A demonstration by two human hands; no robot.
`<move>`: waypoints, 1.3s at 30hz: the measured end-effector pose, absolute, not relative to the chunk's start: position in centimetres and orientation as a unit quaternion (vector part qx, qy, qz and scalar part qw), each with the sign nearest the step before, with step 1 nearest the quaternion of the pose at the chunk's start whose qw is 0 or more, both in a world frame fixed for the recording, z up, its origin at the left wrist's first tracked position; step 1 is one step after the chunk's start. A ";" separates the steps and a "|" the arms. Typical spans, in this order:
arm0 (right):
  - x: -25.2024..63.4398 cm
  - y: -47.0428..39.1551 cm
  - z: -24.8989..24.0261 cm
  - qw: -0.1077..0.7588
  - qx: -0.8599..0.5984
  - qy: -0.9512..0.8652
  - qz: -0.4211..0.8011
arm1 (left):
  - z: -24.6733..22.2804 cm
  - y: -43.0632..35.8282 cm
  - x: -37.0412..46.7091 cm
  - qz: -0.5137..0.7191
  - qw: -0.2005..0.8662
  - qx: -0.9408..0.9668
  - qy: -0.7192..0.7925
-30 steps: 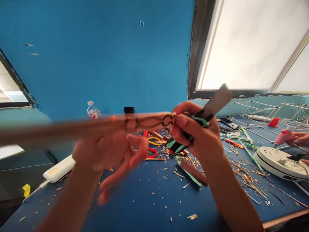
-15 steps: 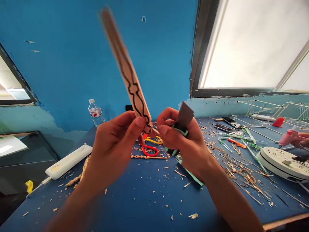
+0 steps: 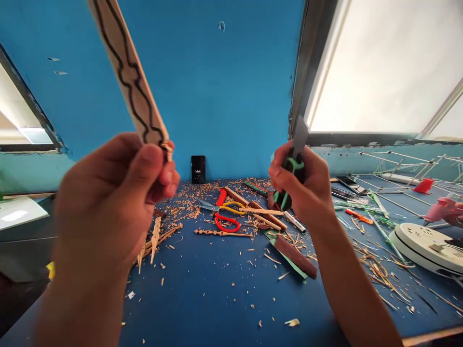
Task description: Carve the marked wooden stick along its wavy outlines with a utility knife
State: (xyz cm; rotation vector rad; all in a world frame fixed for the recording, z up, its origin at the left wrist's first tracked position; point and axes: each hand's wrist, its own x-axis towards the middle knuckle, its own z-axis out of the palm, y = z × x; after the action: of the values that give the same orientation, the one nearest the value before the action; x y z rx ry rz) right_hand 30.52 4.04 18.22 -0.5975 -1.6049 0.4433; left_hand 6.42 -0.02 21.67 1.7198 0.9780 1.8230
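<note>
My left hand (image 3: 115, 183) grips the lower end of a flat wooden strip (image 3: 132, 79), which tilts up to the left and runs out of the top of the view. Black wavy lines are drawn along its face, and the wood near my fingertips looks cut. In my right hand (image 3: 307, 180) is a utility knife (image 3: 291, 176) with a black and green handle, its wide blade pointing up. The two hands are well apart. Below and between them lie scissors (image 3: 227, 224) with red and yellow handles and a carved wooden stick (image 3: 222, 233).
Wood shavings cover much of the blue table (image 3: 202, 299). A black phone-like device (image 3: 198, 169) leans on the wall. Brown sandpaper (image 3: 294, 255) lies near my right wrist. At right are a round white power strip (image 3: 430, 248), a stick frame (image 3: 394, 156) and another person's hand with a pink glue gun (image 3: 439, 209).
My hands have moved apart. The left has carried the wooden strip up and left, nearer the camera. The right has moved right and up with the knife, whose blade now points more upright.
</note>
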 end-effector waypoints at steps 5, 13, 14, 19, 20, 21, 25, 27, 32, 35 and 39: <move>29.1 2.8 17.6 0.536 -0.303 -0.788 0.006 | 20.6 1.1 8.1 0.633 0.380 0.615 0.277; 28.4 2.3 17.6 0.522 -0.307 -0.795 -0.041 | 19.8 1.4 8.8 0.524 0.454 0.675 0.252; 28.4 2.4 17.5 0.518 -0.304 -0.799 -0.040 | 19.8 1.3 8.8 0.528 0.457 0.670 0.252; 28.3 2.5 17.7 0.536 -0.316 -0.782 -0.013 | 20.5 0.6 8.1 0.556 0.445 0.650 0.264; 28.4 2.5 17.8 0.542 -0.323 -0.776 -0.007 | 20.6 0.5 8.0 0.566 0.436 0.646 0.269; 28.5 2.5 17.8 0.543 -0.327 -0.773 -0.008 | 20.7 0.4 7.9 0.575 0.427 0.641 0.275; 28.9 2.2 17.8 0.522 -0.300 -0.796 -0.071 | 20.6 0.4 8.0 0.558 0.453 0.644 0.262; 28.9 1.9 17.7 0.517 -0.287 -0.801 -0.092 | 20.3 0.4 8.3 0.533 0.482 0.649 0.250; 28.5 1.0 17.5 0.514 -0.283 -0.806 -0.075 | 19.8 0.5 8.7 0.490 0.513 0.671 0.218; 28.4 1.0 17.3 0.506 -0.271 -0.817 -0.054 | 19.8 0.5 8.8 0.467 0.507 0.697 0.197; 28.4 1.3 17.1 0.511 -0.255 -0.820 -0.048 | 19.7 0.4 9.0 0.462 0.500 0.703 0.203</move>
State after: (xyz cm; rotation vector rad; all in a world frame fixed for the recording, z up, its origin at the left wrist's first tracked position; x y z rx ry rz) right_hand 28.39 1.30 17.11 -0.6137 -1.9727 -0.1157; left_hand 8.99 0.39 19.71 1.7004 0.4917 1.1181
